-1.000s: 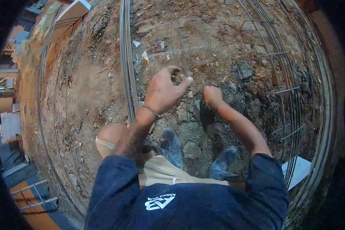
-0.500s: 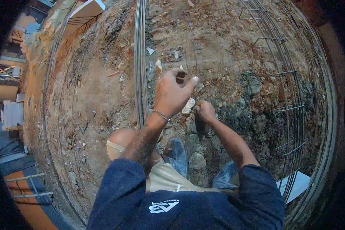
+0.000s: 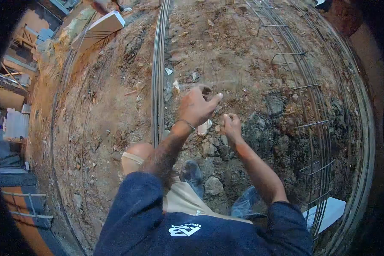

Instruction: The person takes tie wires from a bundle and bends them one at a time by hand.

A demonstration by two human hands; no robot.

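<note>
My left hand, with a bracelet at the wrist, hovers above the rough soil, its fingers curved and the thumb held apart from them. I can see nothing between them. Just right of it and lower, my right hand is closed, fingers curled against the thumb. Whatever it may hold is hidden or too small to make out. A pale stone lies on the ground between the two hands. To the left of my left hand runs a bundle of long steel bars.
A rebar cage with stirrups stretches along the right, near a white block. Another pale block supports bars at upper left. My boots stand on soil by a larger stone. Thin bars run along the left.
My right hand has turned so its curled fingers point more upward. My left hand has shifted slightly right and down in view. The whole view has moved a little.
</note>
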